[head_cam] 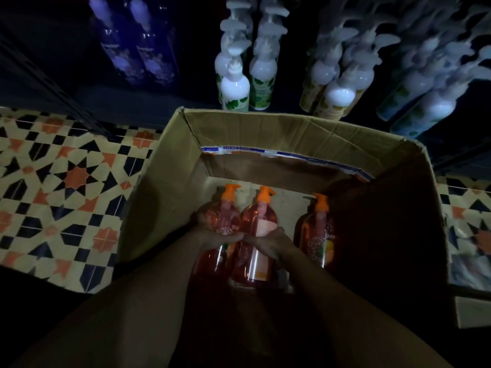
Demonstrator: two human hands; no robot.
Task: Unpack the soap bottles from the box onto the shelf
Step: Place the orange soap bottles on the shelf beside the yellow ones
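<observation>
The left hand [220, 239] is wrapped round the body of the left soap bottle [225, 216], and the right hand [268, 243] is curled in the same way round the middle soap bottle [255, 216]; the fingertips of the two hands nearly meet between the bottles. Both bottles are held low in the centre of the frame, inside an open cardboard box [292, 126]. One bottle seems to be taken in each hand so that two can be lifted out in one go. A third soap bottle [316, 235] is left untouched just to the right of them, in the shadowed part of the box. All three are filled with orange liquid and topped with orange pumps. Their long axes run from the lower edge of the frame towards the upper edge, with the pumps pointed up the frame towards the shelf [93, 96]. Whether they stand or lie cannot be told from this steep view. The grip is taken at mid-body, probably to keep the pumps clear. Along the top of the frame, the dark shelf is stocked with white pump bottles [235, 88] and purple bottles [148, 57]. A patterned tiled floor [66, 181] is seen at the left.
</observation>
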